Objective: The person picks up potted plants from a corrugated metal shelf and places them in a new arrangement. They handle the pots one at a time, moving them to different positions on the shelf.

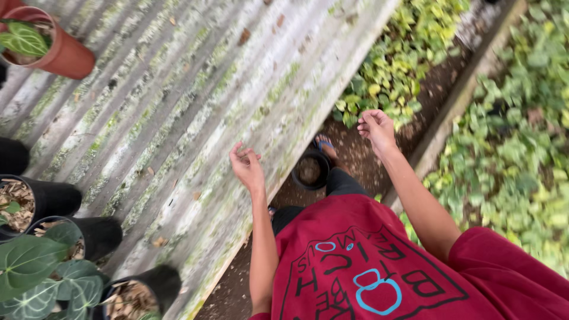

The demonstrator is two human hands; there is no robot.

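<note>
My left hand [246, 167] hovers over the near edge of a mossy corrugated sheet [178, 106], fingers loosely curled, holding nothing. My right hand [376, 128] hangs in the air above the dirt path, fingers half curled and empty. Below and between them a small black pot [310, 170] filled with soil stands on the ground beside my foot in a blue sandal [323, 144]. I wear a dark red shirt with a printed design.
Black pots [53, 198] with bark chips and large veined leaves [35, 269] line the sheet's left edge. A terracotta pot [56, 44] sits at top left. Beds of green and yellow leafy plants [515, 136] flank the dirt path, split by a concrete kerb [468, 89].
</note>
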